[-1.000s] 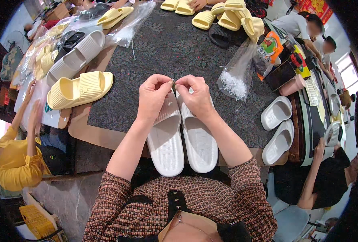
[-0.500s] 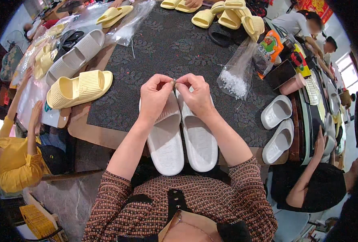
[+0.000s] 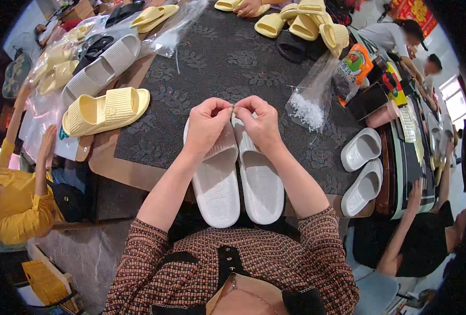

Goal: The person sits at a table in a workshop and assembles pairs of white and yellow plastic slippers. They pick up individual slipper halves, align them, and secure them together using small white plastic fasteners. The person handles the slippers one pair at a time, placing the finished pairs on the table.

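Two light grey slide sandals lie side by side before me at the table's near edge, the left slide [image 3: 215, 189] and the right slide [image 3: 262, 184], heels toward me. Above their straps, my left hand [image 3: 210, 123] and my right hand [image 3: 257, 122] meet, thumbs and index fingers pinched tip to tip. Something tiny sits between the fingertips, too small to name. My hands cover much of both straps and the toe ends.
On the left stand a yellow slide pair [image 3: 106, 112] and grey slides [image 3: 102, 70]. A bag of white plastic fasteners [image 3: 307, 111] lies to the right, near more grey slides [image 3: 363, 186] and a pink cup [image 3: 383, 111]. Yellow slides [image 3: 304, 23] are piled at the back. Co-workers sit on both sides.
Both hands have shifted very slightly to the right, still pinched together over the slides. The view has tilted a little. At the far edge, another person's hand shows more fully over a yellow slide.
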Action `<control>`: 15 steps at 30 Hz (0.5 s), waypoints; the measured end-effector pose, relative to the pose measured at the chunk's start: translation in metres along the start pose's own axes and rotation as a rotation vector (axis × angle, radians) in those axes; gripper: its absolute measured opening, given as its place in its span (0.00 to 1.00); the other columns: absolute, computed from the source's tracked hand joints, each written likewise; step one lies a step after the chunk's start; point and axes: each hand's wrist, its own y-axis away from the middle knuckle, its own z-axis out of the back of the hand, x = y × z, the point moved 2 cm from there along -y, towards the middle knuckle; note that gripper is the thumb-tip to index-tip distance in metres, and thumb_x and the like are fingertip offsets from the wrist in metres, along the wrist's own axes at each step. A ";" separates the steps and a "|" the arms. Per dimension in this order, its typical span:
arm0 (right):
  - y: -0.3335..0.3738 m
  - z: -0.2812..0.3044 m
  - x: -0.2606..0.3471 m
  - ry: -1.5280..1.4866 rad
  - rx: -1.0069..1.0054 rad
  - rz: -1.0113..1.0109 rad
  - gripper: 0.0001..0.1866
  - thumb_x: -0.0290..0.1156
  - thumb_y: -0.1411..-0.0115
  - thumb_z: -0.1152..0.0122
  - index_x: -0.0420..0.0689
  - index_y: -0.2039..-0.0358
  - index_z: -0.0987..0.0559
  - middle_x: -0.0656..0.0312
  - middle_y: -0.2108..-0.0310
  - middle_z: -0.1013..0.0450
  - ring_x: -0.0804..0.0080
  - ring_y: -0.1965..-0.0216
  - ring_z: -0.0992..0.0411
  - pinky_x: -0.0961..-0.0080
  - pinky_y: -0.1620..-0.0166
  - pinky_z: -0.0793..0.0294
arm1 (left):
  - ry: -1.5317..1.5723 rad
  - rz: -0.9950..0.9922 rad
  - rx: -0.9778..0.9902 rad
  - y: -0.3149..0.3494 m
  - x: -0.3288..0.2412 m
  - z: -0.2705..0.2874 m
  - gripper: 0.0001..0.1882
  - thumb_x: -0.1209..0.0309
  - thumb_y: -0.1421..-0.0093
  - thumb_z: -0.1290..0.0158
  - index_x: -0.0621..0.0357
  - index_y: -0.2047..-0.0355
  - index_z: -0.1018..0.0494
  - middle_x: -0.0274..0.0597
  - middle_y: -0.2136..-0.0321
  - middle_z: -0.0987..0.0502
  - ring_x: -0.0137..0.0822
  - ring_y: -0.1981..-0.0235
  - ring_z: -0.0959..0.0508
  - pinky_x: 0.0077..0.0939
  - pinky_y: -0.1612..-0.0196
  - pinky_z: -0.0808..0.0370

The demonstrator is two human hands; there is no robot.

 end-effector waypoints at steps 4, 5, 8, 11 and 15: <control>0.001 0.002 0.005 0.032 -0.011 0.035 0.04 0.26 0.49 0.38 0.40 0.73 0.21 0.58 0.75 0.24 0.68 0.70 0.28 0.72 0.63 0.29 | 0.206 0.100 0.050 0.000 -0.002 -0.001 0.05 0.73 0.40 0.47 0.61 0.67 0.24 0.28 0.76 0.26 0.17 0.77 0.29 0.12 0.74 0.32; 0.002 0.002 0.007 0.040 -0.016 0.044 0.04 0.26 0.49 0.38 0.40 0.73 0.21 0.58 0.74 0.24 0.68 0.70 0.29 0.73 0.63 0.30 | 0.233 0.099 0.057 -0.001 -0.001 -0.001 0.05 0.73 0.40 0.47 0.61 0.67 0.24 0.28 0.76 0.26 0.17 0.77 0.29 0.12 0.74 0.32; 0.004 0.001 0.006 0.065 0.009 0.054 0.03 0.25 0.48 0.38 0.40 0.72 0.21 0.59 0.74 0.25 0.70 0.69 0.30 0.74 0.63 0.30 | 0.243 0.121 0.105 -0.002 -0.002 0.002 0.04 0.71 0.41 0.47 0.58 0.69 0.25 0.28 0.76 0.26 0.17 0.78 0.30 0.13 0.75 0.32; 0.003 0.001 0.005 0.055 0.041 0.071 0.03 0.24 0.48 0.38 0.40 0.72 0.21 0.61 0.74 0.25 0.73 0.71 0.30 0.75 0.64 0.31 | 0.252 0.153 0.146 -0.005 0.003 0.006 0.04 0.72 0.43 0.46 0.59 0.71 0.25 0.27 0.78 0.27 0.17 0.79 0.31 0.13 0.76 0.33; 0.004 0.001 -0.009 -0.049 0.102 -0.061 0.03 0.24 0.48 0.38 0.39 0.72 0.21 0.62 0.75 0.25 0.74 0.71 0.30 0.76 0.64 0.30 | 0.229 0.152 0.204 -0.008 0.006 0.008 0.03 0.73 0.45 0.45 0.59 0.71 0.25 0.28 0.79 0.27 0.18 0.80 0.31 0.14 0.76 0.33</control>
